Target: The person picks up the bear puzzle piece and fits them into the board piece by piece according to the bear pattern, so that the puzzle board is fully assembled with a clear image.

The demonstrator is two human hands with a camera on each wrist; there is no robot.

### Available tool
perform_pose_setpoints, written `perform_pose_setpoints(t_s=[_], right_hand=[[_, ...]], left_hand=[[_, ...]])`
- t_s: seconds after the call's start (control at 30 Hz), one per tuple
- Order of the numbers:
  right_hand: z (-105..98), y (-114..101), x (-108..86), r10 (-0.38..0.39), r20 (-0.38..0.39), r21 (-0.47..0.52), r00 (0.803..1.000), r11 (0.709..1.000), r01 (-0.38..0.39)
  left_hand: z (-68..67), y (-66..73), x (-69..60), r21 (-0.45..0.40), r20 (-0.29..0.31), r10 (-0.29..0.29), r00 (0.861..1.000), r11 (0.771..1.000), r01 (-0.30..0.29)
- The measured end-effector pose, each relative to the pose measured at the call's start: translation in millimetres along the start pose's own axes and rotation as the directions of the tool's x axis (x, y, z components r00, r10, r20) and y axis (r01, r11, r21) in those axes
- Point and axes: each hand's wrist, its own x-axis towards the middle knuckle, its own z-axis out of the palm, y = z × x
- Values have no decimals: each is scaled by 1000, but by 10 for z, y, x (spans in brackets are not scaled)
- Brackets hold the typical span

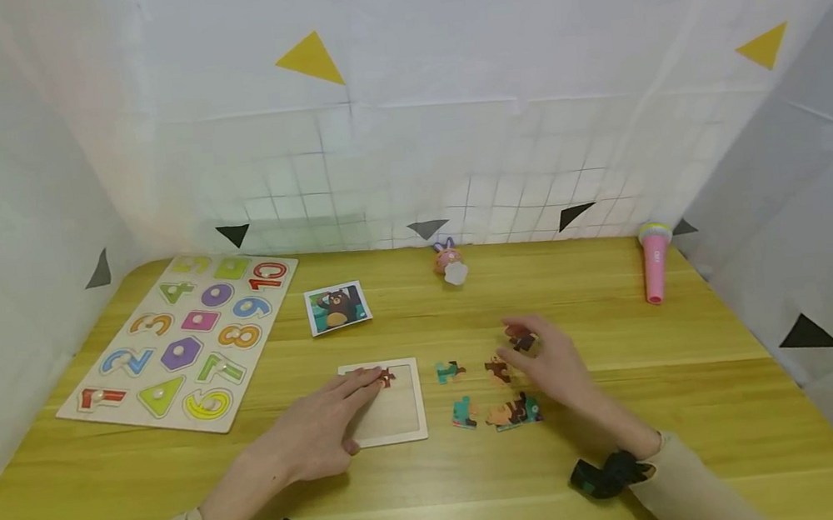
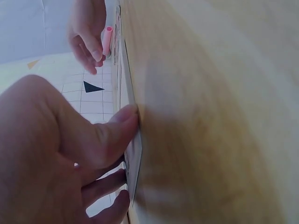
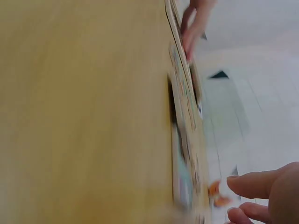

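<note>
My left hand (image 1: 320,428) rests on a square wooden puzzle tray (image 1: 420,398), fingers stretched over its upper left corner, where a dark red puzzle piece (image 1: 387,377) lies partly covered. In the left wrist view the thumb (image 2: 124,116) touches the tray's near edge. My right hand (image 1: 554,364) hovers at the loose pieces, thumb and forefinger spread apart around a dark brown and red piece (image 1: 520,338). Below the thumb is a brown piece (image 1: 498,369). Other pieces lie nearby: a teal one (image 1: 448,372), another teal one (image 1: 464,412) and an orange-brown group (image 1: 510,412).
A wooden number board (image 1: 191,340) lies at the left, beside a bear picture card (image 1: 338,308). Toward the back stands a small pink bunny-eared toy (image 1: 449,261). A pink toy microphone (image 1: 655,264) lies far right. White sheeting (image 1: 408,169) encloses the table's back and sides.
</note>
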Motion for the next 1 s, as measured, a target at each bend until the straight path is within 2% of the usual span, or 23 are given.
perform_pose_setpoints(t_s=[0.23,0.4,0.63,1.0], right_hand=[[-173,214,-7,43,-31,-31,999,999,-44],[-235,286,30,71,-14,-50,997,996,-72],[-257,351,20,83,17,-99,996,992,-81],[-212,415,32,65,20,-112,998,992,-63]], left_hand=[[1,-3,3,-3,-2,7,1000,1000,-7],[8,-20,8,-14,1,7,1000,1000,-7],[10,-33,13,-19,14,2,1000,1000,-2],[2,-41,14,-28,17,3,1000,1000,-2]])
